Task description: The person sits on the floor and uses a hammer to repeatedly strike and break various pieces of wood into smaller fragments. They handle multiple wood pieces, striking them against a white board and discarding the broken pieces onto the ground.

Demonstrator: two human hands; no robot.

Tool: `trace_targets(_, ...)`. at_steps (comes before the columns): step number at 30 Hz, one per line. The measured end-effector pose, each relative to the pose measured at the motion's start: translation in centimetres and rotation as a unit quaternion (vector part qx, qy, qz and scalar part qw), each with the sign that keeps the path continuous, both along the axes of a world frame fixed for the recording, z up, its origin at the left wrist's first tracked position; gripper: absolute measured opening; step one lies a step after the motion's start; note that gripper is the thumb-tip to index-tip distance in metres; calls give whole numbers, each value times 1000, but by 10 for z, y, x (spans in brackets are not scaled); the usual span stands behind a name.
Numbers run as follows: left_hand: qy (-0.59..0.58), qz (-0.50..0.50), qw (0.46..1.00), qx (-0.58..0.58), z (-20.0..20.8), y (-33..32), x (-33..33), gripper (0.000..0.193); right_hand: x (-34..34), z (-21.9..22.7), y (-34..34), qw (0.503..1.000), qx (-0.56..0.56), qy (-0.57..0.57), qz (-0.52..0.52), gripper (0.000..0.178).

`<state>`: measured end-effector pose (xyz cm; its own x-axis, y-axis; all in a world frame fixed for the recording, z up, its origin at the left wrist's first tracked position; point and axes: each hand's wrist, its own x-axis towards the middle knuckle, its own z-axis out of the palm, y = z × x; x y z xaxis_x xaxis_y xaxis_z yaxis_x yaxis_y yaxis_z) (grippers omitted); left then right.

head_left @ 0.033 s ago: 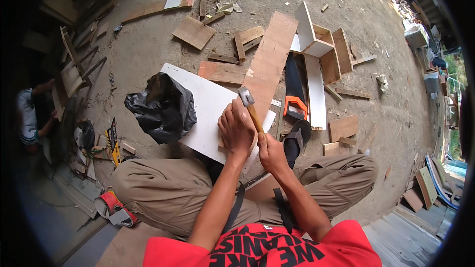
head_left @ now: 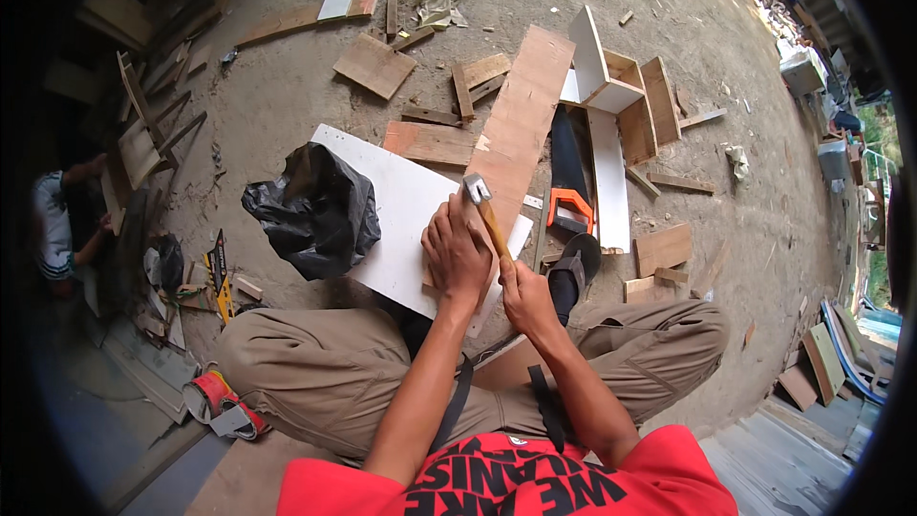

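Hammer (head_left: 491, 222) in right hand (head_left: 528, 296)

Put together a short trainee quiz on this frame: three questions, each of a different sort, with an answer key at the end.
1. Multiple choice: Which hand grips the handle of the metal-headed hammer with a yellowish-brown handle?
A) Left
B) Right
C) Neither

2. True or false: The black-bladed handsaw with an orange handle lies to the right of the hammer.

3. Short answer: In this view, what hides part of the left edge of the flat white rectangular board?

Key:
1. B, the right hand.
2. True.
3. A crumpled black plastic bag.
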<state>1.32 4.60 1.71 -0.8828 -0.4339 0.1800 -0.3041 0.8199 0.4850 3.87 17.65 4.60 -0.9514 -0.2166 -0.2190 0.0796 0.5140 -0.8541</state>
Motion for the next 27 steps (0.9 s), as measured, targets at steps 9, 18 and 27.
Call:
trace_targets(9,-11,0,1000,12,-7,-4,1,57,2,16,-3,998,-42,46,16,45)
trace_targets(18,-15,-7,1000,14,-1,-3,0,59,0,15,1,997,-64,51,3,48)
trace_targets(27,-3,-11,1000,15,-5,-1,-1,56,-9,-8,6,1000,9,-12,-25,52)
